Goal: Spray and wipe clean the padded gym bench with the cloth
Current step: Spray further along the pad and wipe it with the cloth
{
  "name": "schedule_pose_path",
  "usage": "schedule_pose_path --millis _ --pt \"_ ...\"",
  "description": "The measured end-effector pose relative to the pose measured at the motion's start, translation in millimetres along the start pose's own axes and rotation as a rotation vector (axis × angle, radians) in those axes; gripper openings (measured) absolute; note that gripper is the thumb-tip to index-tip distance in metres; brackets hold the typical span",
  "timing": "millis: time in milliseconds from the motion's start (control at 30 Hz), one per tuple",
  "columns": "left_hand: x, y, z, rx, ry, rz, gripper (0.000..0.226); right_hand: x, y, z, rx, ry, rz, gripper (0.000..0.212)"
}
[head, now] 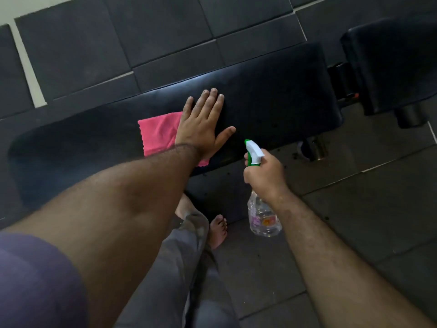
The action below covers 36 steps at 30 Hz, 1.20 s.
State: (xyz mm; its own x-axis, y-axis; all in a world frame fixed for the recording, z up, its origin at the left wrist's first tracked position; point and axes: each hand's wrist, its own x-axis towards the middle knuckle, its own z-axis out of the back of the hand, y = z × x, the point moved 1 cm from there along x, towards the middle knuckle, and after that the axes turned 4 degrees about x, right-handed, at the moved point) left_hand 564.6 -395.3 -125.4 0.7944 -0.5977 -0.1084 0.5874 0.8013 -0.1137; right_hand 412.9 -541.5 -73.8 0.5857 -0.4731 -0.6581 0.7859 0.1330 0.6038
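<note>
A long black padded bench (279, 100) runs across the middle of the head view. A pink cloth (158, 133) lies flat on its pad. My left hand (203, 124) lies flat over the pad with fingers straight and spread, its heel over the cloth's right edge. My right hand (264, 176) grips the neck of a clear spray bottle (262, 218) with a white and green trigger head, held just in front of the bench's near edge, nozzle pointing toward the pad.
A second black pad (392, 67) joins the bench at the right over a metal frame and foot (316, 147). Dark rubber floor tiles (94, 48) surround it. My bare foot (218, 230) and grey trouser leg stand close to the bench.
</note>
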Motion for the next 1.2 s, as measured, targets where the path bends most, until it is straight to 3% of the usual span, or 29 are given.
schedule_pose_path --millis 267,433,833,1000,1200 --pt "0 1 -3 0.033 -0.022 -0.014 0.092 7 -5 19 -0.039 -0.077 -0.019 0.021" --pt "2 2 -8 0.040 -0.060 -0.024 0.092 25 -6 62 0.032 -0.201 -0.153 0.037" --pt "1 3 -10 0.047 -0.079 -0.030 0.092 70 -1 132 0.105 -0.369 -0.212 0.055" --pt "1 3 -10 0.036 -0.093 -0.031 0.091 96 2 144 0.102 -0.347 -0.212 0.060" --pt "1 3 -12 0.028 -0.099 -0.022 0.091 108 73 148 0.035 -0.312 -0.123 0.066"
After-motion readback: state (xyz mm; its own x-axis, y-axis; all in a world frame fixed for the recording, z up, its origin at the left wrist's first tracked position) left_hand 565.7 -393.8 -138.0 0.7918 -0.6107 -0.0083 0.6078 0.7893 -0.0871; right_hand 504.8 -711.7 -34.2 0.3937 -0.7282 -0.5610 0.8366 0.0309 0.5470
